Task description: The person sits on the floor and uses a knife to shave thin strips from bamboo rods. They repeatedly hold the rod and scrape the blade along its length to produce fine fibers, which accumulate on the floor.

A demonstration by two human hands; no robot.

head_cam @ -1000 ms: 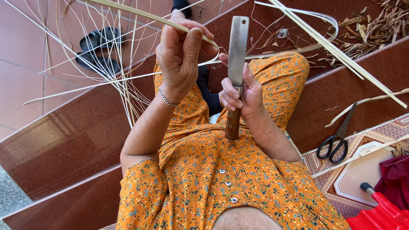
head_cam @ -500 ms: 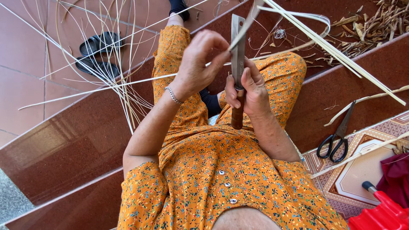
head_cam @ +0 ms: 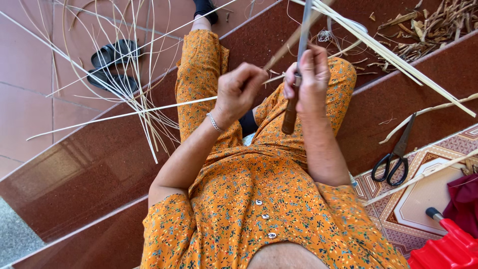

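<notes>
On the red steps (head_cam: 74, 184), head view: person in orange floral clothes sits, knife (head_cam: 298, 74) held upright just above the lap. Right hand (head_cam: 308, 79) has a closed grip round the knife's wooden handle, blade up, long axis near vertical, tip cut off by the frame's top edge. Left hand (head_cam: 239, 92), just left of the knife, is pinched shut on a thin bamboo strip (head_cam: 279, 50) that slants up-right to the blade. Risk: the strip could snap or slide, and the blade sits near the left fingers. Scissors (head_cam: 396, 154) lie well right of the knife; black sandals (head_cam: 112, 62) far left.
</notes>
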